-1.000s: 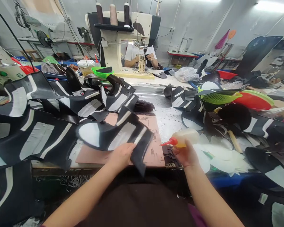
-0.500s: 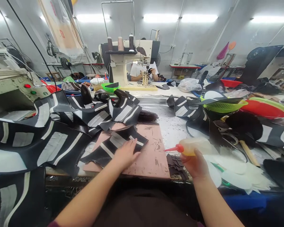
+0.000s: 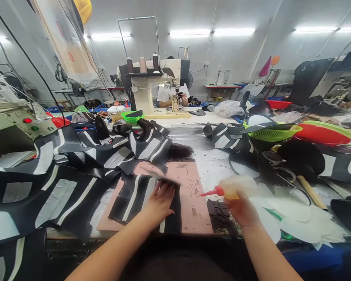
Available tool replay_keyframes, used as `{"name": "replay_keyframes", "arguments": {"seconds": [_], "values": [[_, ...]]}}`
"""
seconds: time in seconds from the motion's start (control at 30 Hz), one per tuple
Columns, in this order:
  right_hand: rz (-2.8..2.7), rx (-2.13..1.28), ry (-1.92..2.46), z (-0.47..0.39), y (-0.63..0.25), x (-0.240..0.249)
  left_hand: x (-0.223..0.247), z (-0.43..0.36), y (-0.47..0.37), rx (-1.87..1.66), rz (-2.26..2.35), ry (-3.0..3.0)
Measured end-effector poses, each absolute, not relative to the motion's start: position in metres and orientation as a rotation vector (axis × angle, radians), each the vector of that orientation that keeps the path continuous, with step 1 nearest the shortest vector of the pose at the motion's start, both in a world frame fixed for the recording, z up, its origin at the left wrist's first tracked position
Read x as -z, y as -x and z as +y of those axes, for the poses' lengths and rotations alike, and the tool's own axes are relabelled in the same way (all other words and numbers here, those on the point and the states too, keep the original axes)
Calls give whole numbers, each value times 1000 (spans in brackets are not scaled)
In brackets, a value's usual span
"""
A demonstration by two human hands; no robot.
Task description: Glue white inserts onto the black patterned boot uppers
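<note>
My left hand (image 3: 160, 201) lies flat, fingers spread, on a black shoe-upper piece with white stripes (image 3: 134, 197) that rests on a pink work mat (image 3: 193, 203). My right hand (image 3: 242, 208) grips a squeeze glue bottle (image 3: 235, 187) with a red nozzle pointing left, held just above the mat's right edge. A small stack of dark cut pieces (image 3: 219, 212) sits below the nozzle, beside the mat.
Piles of black-and-white upper pieces (image 3: 61, 175) cover the left side and more lie at the right (image 3: 225, 136). A green basket (image 3: 270, 132), a red tray (image 3: 321, 134), white paper cutouts (image 3: 298, 220) and a hammer handle (image 3: 308, 191) are at right. A person sews at a machine (image 3: 152, 89) across the table.
My left hand has turned the striped piece and laid it flat lengthwise on the mat, pressing it down. The bottle hand has stayed nearly in place. The camera has tilted up.
</note>
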State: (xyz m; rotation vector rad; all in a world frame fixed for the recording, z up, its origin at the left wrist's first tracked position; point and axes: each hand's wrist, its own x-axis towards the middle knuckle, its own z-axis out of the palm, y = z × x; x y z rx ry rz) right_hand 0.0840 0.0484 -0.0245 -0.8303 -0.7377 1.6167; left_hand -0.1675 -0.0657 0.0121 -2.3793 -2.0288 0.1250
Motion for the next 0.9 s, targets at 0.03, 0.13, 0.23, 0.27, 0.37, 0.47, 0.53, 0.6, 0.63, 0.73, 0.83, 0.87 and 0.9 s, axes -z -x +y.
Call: {"name": "replay_keyframes", "arguments": {"seconds": [0.03, 0.13, 0.23, 0.27, 0.37, 0.47, 0.53, 0.6, 0.63, 0.73, 0.83, 0.87, 0.9], "values": [[-758, -1611, 851, 50, -77, 25, -10, -62, 171, -129, -1996, 2367], [-847, -1548, 898, 60, -54, 22, -7, -54, 182, -203, -2029, 2336], [-1015, -1441, 943, 72, -29, 19, -5, -51, 188, -245, -2107, 2337], [-1060, -1418, 961, 75, -20, 18, -4, -51, 188, -235, -2117, 2344], [-1175, -1368, 1005, 83, 6, 14, -3, -51, 188, -188, -2132, 2359], [-1326, -1247, 1078, 88, 27, 14, -2, -51, 187, -176, -2139, 2373], [-1403, -1157, 1114, 92, 35, 16, -3, -51, 187, -210, -2150, 2374], [-1459, -1092, 1131, 96, 39, 19, -4, -51, 186, -240, -2167, 2375], [-1482, -1073, 1135, 97, 40, 20, -4, -50, 186, -241, -2176, 2376], [-1540, -1031, 1130, 99, 38, 23, -2, -50, 186, -188, -2179, 2382], [-1555, -1024, 1121, 96, 32, 22, 2, -49, 187, -150, -2156, 2386], [-1548, -1028, 1125, 94, 29, 22, 3, -49, 188, -147, -2152, 2386], [-1543, -1039, 1132, 92, 26, 21, 4, -49, 188, -148, -2153, 2385]]}}
